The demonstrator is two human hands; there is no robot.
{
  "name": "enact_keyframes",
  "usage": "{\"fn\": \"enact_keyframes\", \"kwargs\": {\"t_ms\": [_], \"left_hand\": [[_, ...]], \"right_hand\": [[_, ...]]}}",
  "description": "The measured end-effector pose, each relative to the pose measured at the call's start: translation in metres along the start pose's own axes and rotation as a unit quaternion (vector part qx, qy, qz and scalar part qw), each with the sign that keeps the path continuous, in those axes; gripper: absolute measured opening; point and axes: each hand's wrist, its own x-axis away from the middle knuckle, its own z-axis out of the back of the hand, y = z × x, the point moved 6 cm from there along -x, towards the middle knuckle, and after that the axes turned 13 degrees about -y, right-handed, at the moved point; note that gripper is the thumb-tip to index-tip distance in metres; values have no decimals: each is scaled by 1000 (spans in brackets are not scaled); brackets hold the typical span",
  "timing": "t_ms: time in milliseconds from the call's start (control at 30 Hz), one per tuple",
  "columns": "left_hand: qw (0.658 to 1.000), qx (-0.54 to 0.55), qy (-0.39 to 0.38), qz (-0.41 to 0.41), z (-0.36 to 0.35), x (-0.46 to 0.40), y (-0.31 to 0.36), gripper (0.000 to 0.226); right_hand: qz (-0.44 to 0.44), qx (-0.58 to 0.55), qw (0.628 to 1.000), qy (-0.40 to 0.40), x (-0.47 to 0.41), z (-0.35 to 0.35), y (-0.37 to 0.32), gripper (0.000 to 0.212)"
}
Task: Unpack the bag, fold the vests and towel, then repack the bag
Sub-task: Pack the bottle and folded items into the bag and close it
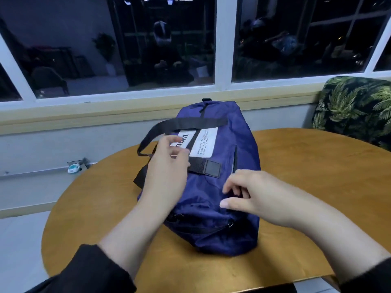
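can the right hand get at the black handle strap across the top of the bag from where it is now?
Probably yes. The right hand sits at the blue bag's near end, and the black handle strap lies exposed on top further back. Only the left hand hovers nearby, beside the white label.

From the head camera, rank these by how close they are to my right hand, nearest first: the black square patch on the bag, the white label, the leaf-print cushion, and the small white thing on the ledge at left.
From the right hand:
1. Black square patch, just up and left on the bag.
2. White label, higher on the bag.
3. Leaf-print cushion and small white thing: both well off the bag, far right and far left; too close to call.
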Motion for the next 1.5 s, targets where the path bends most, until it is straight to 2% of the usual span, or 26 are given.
{"fn": "enact_keyframes", "kwargs": {"t_ms": [33,67,133,200,267,400,500,600,700,800,867,933,1000,1033,1067,1133,1167,1200,1233,1267,1333,1400,1500], "left_hand": [[994,-103,-31,-25,-6,14,9,5],[974,-208,-80,-39,-18,26,15,17],[897,-405,-178,-8,-44,43,8,50],[823,-537,-182,-31,-60,51,-5,71],[800,-571,-176,-64,-66,53,-12,73],[782,-576,-207,-118,-70,49,-25,66],[762,-587,-195,-192,-70,49,-27,50],[740,-571,-187,-304,-56,51,-29,45],[717,-544,-227,-371,-18,47,-29,42],[728,-520,-248,-371,25,34,-37,40],[740,-520,-240,-354,49,28,-42,40],[745,-538,-215,-329,71,21,-50,43],[767,-557,-157,-276,92,14,-62,48],[788,-554,-119,-241,100,14,-69,46],[823,-526,-68,-201,107,17,-75,37],[919,-374,67,-104,120,35,-86,12],[963,-237,126,-37,120,47,-94,30],[983,-77,159,40,112,58,-104,44],[976,63,178,109,98,67,-114,51],[962,144,174,156,82,71,-118,53],[958,191,123,174,57,61,-127,41],[958,210,94,172,49,42,-126,31],[961,222,83,145,60,12,-130,27]], "right_hand": [[4,15,1000,4,-3,-3,-1,24],[1,28,1000,12,-5,-2,0,21],[-29,54,998,-3,-5,0,4,22],[-57,76,994,-49,-5,-4,7,24],[-58,106,990,-77,-6,-11,4,26],[-40,110,991,-72,-11,-23,-3,30],[-27,118,990,-72,-11,-20,-10,33],[-22,126,991,-35,-15,3,-7,36],[-19,115,993,32,-29,39,9,37],[-40,111,989,90,-47,68,23,34],[-50,92,991,87,-56,71,25,32],[-47,81,993,69,-62,65,22,31],[-10,54,994,98,-63,62,18,31],[16,34,988,151,-61,66,19,31],[35,12,973,228,-58,74,26,30],[8,-58,926,372,-51,91,55,25],[-37,-110,909,400,-52,95,77,28],[-81,-173,902,388,-57,93,95,44],[-104,-238,901,348,-66,87,111,65],[-106,-293,902,297,-75,79,120,83],[-92,-351,908,208,-90,63,125,99],[-81,-371,907,181,-96,54,118,85],[-71,-361,905,214,-99,45,105,41]]}}
